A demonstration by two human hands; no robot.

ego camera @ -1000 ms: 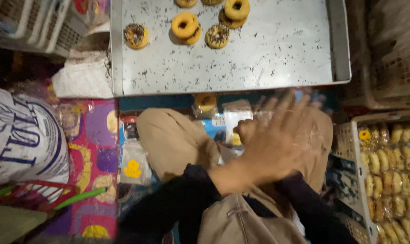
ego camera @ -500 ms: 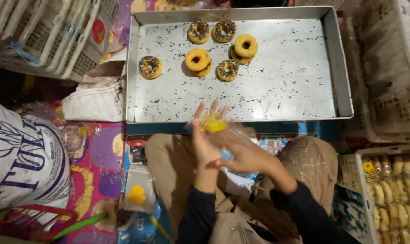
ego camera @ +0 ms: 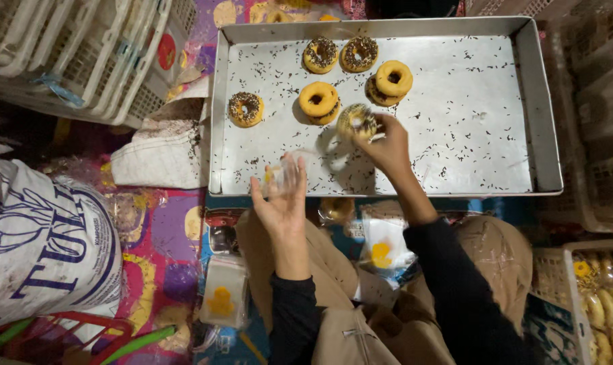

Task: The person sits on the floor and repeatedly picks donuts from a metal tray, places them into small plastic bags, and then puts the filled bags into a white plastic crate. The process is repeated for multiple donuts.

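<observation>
Metal tray (ego camera: 509,108) on patterned floor mat (ego camera: 164,236), right hand (ego camera: 387,145) fingers clamped on sprinkled doughnut (ego camera: 357,122), left hand (ego camera: 283,196) fingers gripping clear bag (ego camera: 286,172).

Your left hand (ego camera: 283,203) holds a clear plastic bag (ego camera: 283,177), but it is motion-blurred, so you cannot tell whether its mouth is open. Your right hand (ego camera: 387,145) covers part of the sprinkled doughnut (ego camera: 356,120) it grips, hiding that side. The white crates (ego camera: 76,47) are cut off by the top and left edges. The packed doughnuts (ego camera: 600,297) run off the right edge. The white sack (ego camera: 42,243) is cropped at the left.
</observation>
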